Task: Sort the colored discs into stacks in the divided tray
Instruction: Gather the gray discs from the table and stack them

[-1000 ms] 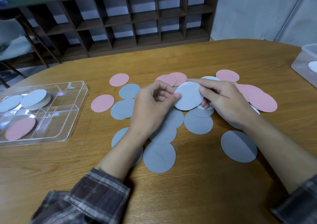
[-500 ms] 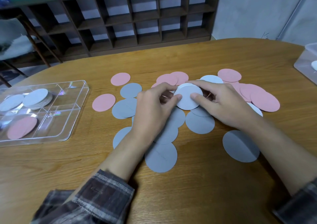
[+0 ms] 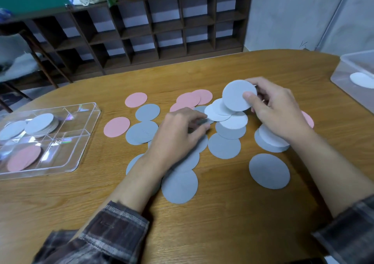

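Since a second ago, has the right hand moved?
Yes: the right hand has carried a white disc rightward and up, away from the pink pair.

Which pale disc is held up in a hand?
The pale disc pinched by the right hand, tilted up; the other pale discs lie flat.

Left hand [image 3: 178, 136] fingertips blurred; cannot tell if they pinch anything. It covers parts of grey discs [image 3: 192, 158]. Right hand [image 3: 277, 110] hides most of a pink disc [image 3: 309, 119]; its held pale disc [image 3: 236, 98] masks some fingers. Tray [image 3: 91, 130] and bin [image 3: 344, 69] cut off by edges.
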### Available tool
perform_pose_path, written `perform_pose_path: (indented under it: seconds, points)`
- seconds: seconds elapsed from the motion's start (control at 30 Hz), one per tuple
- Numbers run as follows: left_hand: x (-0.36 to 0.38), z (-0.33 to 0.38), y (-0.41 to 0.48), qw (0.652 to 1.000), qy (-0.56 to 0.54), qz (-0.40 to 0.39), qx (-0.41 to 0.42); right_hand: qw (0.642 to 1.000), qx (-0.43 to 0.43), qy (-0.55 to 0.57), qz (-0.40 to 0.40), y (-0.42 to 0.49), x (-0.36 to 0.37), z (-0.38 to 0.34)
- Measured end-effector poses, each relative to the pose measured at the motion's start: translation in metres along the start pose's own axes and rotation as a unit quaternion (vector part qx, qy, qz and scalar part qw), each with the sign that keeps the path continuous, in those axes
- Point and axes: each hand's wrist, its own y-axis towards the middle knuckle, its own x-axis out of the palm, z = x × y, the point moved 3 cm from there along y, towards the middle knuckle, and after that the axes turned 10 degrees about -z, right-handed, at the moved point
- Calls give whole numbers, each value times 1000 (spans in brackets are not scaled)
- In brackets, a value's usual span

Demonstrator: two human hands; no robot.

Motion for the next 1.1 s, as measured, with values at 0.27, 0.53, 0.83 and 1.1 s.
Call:
perform_pose_path:
  seconds: [0.27,0.53,0.83,1.1]
  points:
    - [20,23,33,995,58,-75,-1,995,58,44,62,-18,-21,20]
    - [44,31,45,995,59,-86,7,993,66,-3,101,-16,-17,29]
    - [37,26,31,996,76,-7,48,997,48,14,63,-11,-8,23]
    - [22,32,31,988,-19,129,85,997,34,46,57,-11,-7,22]
